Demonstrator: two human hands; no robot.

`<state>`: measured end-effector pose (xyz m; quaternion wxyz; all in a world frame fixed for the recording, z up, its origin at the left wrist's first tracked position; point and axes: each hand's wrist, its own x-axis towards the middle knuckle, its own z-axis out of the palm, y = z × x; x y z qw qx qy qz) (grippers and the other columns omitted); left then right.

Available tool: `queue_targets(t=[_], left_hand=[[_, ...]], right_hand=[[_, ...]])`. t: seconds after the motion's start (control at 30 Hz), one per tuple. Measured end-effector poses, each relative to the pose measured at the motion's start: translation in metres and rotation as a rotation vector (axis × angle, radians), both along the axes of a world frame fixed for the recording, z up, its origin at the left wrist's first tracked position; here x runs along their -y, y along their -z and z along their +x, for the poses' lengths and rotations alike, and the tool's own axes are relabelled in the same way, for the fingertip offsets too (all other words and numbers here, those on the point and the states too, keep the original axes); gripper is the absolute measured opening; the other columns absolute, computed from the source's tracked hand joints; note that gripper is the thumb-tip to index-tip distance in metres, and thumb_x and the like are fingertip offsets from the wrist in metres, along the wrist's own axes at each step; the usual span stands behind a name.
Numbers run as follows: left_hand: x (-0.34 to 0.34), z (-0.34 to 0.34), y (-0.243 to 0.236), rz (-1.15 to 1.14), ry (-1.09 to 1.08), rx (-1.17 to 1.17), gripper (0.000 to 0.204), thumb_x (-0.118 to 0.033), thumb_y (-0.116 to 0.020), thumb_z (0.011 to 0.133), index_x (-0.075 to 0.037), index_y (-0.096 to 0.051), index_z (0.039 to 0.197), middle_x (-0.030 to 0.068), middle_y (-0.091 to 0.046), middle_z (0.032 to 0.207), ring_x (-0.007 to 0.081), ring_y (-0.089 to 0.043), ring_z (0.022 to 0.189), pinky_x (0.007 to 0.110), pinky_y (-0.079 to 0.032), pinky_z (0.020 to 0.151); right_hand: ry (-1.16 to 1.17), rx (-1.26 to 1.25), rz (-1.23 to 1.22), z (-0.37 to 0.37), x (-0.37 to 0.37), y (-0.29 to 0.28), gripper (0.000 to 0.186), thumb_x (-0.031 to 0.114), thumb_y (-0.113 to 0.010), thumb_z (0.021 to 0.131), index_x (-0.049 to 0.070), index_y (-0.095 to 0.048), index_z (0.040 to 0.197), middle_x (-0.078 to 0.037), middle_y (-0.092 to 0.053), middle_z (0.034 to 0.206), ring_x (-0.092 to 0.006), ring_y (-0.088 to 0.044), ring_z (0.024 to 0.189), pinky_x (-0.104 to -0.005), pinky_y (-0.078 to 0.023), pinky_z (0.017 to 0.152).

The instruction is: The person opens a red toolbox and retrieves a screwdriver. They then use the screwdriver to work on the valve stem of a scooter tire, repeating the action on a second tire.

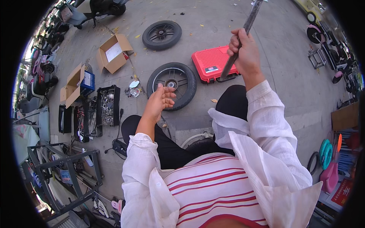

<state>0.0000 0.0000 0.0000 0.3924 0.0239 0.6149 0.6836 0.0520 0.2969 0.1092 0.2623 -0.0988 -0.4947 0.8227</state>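
"Where is the wheel?"

"The near wheel [171, 84] lies flat on the ground [304, 99], left of the red case [208, 60]. The left hand [156, 102] hangs over it."

"What do the fingers hold?"

"On the left, nothing I can see; they are loosely spread and half curled. I can't tell whether they touch the wheel. On the right hand [248, 54] they are wrapped tightly round a bar [251, 19], which slants down in front of the case."

"How would you work it well?"

"I'd keep that grip firm and guide the bar's low end clear of the case. I'd plant the free palm on the tyre to steady it, away from the bar's path."

"And the count?"

"One bar, one case, two loose wheels counting the far wheel [161, 33]. Two open cartons to the left: the far carton [115, 66] and the near carton [73, 93]. One blue box [88, 80] beside that one. One big black tray [116, 107] of metal bits, nearer still; the smaller trays left of it overlap too much for me to count surely."
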Motion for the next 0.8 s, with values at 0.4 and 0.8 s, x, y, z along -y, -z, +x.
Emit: queue_targets(t=[0.4,0.8], left_hand=[[0.037,-0.004,-0.055,0.219,-0.328,-0.073,0.030,-0.030,-0.043,0.099,-0.004,-0.056,0.101,0.0033,-0.056,0.081,0.0114,-0.050,0.067,0.025,-0.041,0.060],[0.087,-0.077,-0.011,0.030,-0.629,0.075,0.017,-0.024,-0.050,0.096,-0.008,-0.054,0.097,0.0011,-0.052,0.079,0.0104,-0.045,0.064,0.024,-0.037,0.058]], right_hand=[[0.156,1.280,0.818,0.170,-0.146,0.294,0.039,0.030,-0.056,0.086,-0.007,-0.064,0.096,-0.029,-0.063,0.099,-0.0427,-0.060,0.098,-0.0446,-0.046,0.086],[-0.236,1.743,0.997,0.132,-0.073,0.429,0.042,0.034,-0.059,0.086,0.001,-0.061,0.111,-0.022,-0.061,0.113,-0.0371,-0.060,0.103,-0.0446,-0.048,0.088]])
